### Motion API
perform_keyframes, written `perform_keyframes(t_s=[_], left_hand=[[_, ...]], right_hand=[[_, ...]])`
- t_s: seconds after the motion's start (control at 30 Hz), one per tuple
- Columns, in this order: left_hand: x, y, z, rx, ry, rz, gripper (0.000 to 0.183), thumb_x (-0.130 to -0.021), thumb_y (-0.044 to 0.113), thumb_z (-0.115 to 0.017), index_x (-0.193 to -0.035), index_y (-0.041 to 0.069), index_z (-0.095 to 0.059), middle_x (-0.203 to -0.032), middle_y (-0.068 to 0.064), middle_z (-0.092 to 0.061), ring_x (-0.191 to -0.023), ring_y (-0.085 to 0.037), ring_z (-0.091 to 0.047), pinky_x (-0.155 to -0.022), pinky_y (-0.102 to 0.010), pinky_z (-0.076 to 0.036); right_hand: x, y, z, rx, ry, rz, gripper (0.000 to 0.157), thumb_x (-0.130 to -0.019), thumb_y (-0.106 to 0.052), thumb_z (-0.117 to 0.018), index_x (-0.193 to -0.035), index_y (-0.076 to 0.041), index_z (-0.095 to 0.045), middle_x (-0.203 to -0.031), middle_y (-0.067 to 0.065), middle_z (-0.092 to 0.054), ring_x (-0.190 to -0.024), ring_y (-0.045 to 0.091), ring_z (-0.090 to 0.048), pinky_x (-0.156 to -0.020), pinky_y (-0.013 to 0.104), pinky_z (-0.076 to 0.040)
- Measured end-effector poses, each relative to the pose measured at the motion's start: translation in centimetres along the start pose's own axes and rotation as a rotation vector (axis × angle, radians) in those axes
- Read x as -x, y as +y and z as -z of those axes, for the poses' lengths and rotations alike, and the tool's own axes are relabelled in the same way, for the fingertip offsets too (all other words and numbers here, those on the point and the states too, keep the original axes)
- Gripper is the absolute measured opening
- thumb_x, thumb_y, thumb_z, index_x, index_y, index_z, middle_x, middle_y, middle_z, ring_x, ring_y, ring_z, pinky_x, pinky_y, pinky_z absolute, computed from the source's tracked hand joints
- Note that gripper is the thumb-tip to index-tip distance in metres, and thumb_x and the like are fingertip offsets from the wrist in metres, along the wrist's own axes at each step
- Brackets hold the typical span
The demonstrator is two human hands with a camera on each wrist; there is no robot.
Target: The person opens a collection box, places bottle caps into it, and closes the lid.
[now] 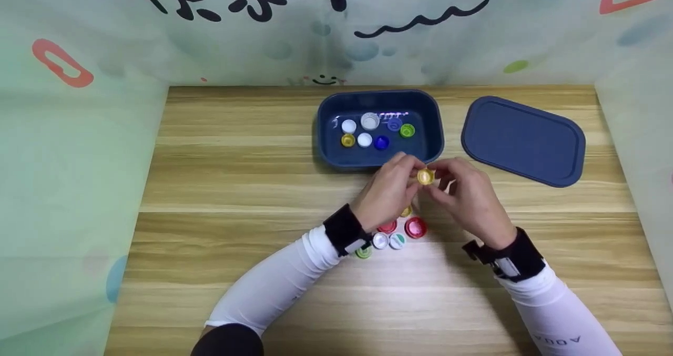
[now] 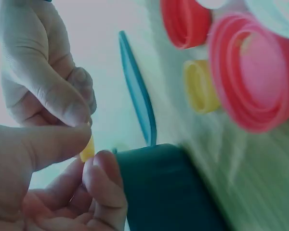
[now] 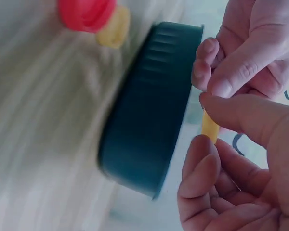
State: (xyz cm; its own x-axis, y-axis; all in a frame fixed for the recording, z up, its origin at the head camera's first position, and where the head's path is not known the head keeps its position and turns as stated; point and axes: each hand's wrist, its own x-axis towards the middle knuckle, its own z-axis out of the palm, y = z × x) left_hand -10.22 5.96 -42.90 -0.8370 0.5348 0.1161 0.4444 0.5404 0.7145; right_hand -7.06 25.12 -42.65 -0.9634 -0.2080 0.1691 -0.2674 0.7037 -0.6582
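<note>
Just over the near edge of the navy box [image 1: 415, 152], a yellow bottle cap [image 1: 425, 176] is held up between both hands. My left hand [image 1: 386, 192] pinches it from the left, thumb against fingers. From the right, my right hand [image 1: 476, 201] grips the same cap, the fingertips of both hands close together. The cap shows edge-on in the left wrist view, partly covered by fingers. Below the hands, a red cap [image 1: 416, 227], another yellow cap [image 1: 406, 211], a white cap [image 1: 380, 240] and several more lie on the table, some partly hidden by my left hand and wrist.
Inside the box are several caps, among them a green cap [image 1: 407, 130], a dark blue cap [image 1: 381, 142] and a large white cap [image 1: 370, 121]. The box's navy lid [image 1: 526, 141] lies flat to its right. A printed cloth [image 1: 252, 51] stands behind the wooden table [image 1: 236, 187].
</note>
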Motion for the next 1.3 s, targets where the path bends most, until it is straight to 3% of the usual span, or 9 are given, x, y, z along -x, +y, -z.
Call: perform_keyframes(t_s=[0.23, 0.4, 0.6, 0.8, 1.03, 1.13, 1.3], left_hand=[[-1.1, -0.2, 0.8, 0.197, 0.134, 0.033, 0.024, -0.094, 0.003, -0.070, -0.117, 0.002, -0.064, -0.106, -0.006, -0.060, -0.086, -0.010, -0.058, -0.075, -0.014, -0.049], [-2.4, -0.7, 1.0, 0.249, 0.198, 0.093, 0.024, -0.094, 0.003, -0.071, -0.118, 0.003, -0.066, -0.105, -0.006, -0.063, -0.086, -0.011, -0.060, -0.077, -0.016, -0.049], [-3.7, -1.2, 1.3, 0.290, 0.169, 0.197, 0.027, -0.096, 0.003, -0.068, -0.124, 0.004, -0.066, -0.108, -0.005, -0.065, -0.091, -0.011, -0.062, -0.079, -0.017, -0.050], [-4.2, -1.4, 1.5, 0.284, 0.113, 0.235, 0.036, -0.099, 0.005, -0.064, -0.135, 0.004, -0.060, -0.119, -0.007, -0.066, -0.093, -0.011, -0.062, -0.079, -0.018, -0.050], [-3.8, -1.6, 1.9, 0.269, 0.102, 0.237, 0.047, -0.099, 0.006, -0.065, -0.144, 0.004, -0.051, -0.140, -0.010, -0.059, -0.099, -0.011, -0.064, -0.085, -0.019, -0.050], [-3.3, -1.5, 2.2, 0.265, 0.109, 0.222, 0.047, -0.099, 0.007, -0.065, -0.144, 0.006, -0.052, -0.138, -0.009, -0.058, -0.099, -0.010, -0.062, -0.085, -0.019, -0.050], [-1.8, -1.1, 2.6, 0.270, 0.117, 0.141, 0.041, -0.097, 0.006, -0.068, -0.137, 0.004, -0.058, -0.124, -0.008, -0.064, -0.092, -0.010, -0.063, -0.082, -0.019, -0.051]], right_hand=[[-1.7, -0.6, 0.4, -0.047, 0.095, 0.024, 0.028, -0.089, -0.009, -0.080, -0.115, -0.003, -0.071, -0.097, 0.008, -0.068, -0.079, 0.016, -0.063, -0.064, 0.020, -0.050], [-3.2, -0.6, 0.4, -0.080, 0.143, -0.011, 0.027, -0.089, -0.010, -0.079, -0.114, -0.002, -0.072, -0.096, 0.008, -0.070, -0.080, 0.015, -0.064, -0.066, 0.015, -0.048], [-4.9, 0.0, -0.1, -0.087, 0.134, -0.093, 0.026, -0.091, -0.013, -0.078, -0.115, -0.002, -0.072, -0.095, 0.008, -0.071, -0.081, 0.015, -0.065, -0.068, 0.013, -0.048], [-5.5, 0.7, -0.2, -0.077, 0.102, -0.150, 0.033, -0.093, -0.012, -0.075, -0.124, -0.003, -0.069, -0.101, 0.009, -0.072, -0.087, 0.018, -0.066, -0.072, 0.014, -0.049], [-5.1, 1.0, 0.0, -0.072, 0.099, -0.169, 0.045, -0.094, -0.010, -0.073, -0.137, -0.005, -0.062, -0.112, 0.009, -0.073, -0.093, 0.018, -0.069, -0.075, 0.018, -0.053], [-4.6, 0.9, 0.3, -0.071, 0.110, -0.144, 0.043, -0.093, -0.010, -0.073, -0.135, -0.004, -0.063, -0.111, 0.010, -0.073, -0.093, 0.016, -0.069, -0.074, 0.016, -0.053], [-3.3, 0.6, 0.7, -0.072, 0.122, -0.077, 0.035, -0.092, -0.008, -0.074, -0.126, -0.004, -0.067, -0.105, 0.006, -0.073, -0.086, 0.012, -0.068, -0.069, 0.014, -0.051]])
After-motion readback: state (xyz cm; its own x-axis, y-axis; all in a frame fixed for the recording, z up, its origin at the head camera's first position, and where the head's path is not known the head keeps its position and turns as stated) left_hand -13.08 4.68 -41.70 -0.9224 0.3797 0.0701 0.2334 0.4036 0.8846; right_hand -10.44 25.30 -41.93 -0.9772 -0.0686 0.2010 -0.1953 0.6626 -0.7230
